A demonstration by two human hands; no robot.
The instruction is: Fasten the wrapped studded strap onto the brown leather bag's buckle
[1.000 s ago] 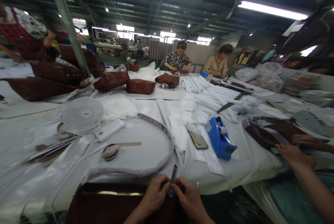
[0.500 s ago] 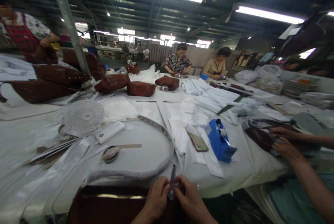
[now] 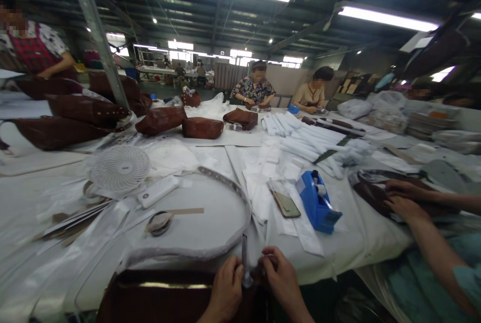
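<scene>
Nearest us is a dark brown bag [image 3: 158, 305] at the near edge of the worktop [image 3: 195, 232], partly cut off by the bottom of our view; its long axis runs left to right, with the gold zip [image 3: 171, 285] lying along that same line near its far edge. At its right we have a narrow dark strip [image 3: 244, 250], long axis almost upright in view, its free tip pointing away from us; our left hand [image 3: 227, 283] pinches its lower part between thumb and fingers, where clear film shows; our right hand [image 3: 280, 278] is just beside it, fingers curled towards the thumb, but we cannot tell what, if anything, it grips.

Beyond the bag a wrapped strap [image 3: 247, 212] curves in a wide loop, bowed to the right; inside the loop lies a tape roll [image 3: 160, 223]; to the right are a phone [image 3: 284, 202] and a blue dispenser [image 3: 315, 205]; to the left, a white fan [image 3: 120, 168]. At our right a co-worker's hands [image 3: 408, 207] rest on another brown bag [image 3: 370, 195]; farther off we see white rolls [image 3: 300, 135] in a heap, several brown bags [image 3: 203, 127] left of them, and two people [image 3: 253, 90] seated across the worktop.
</scene>
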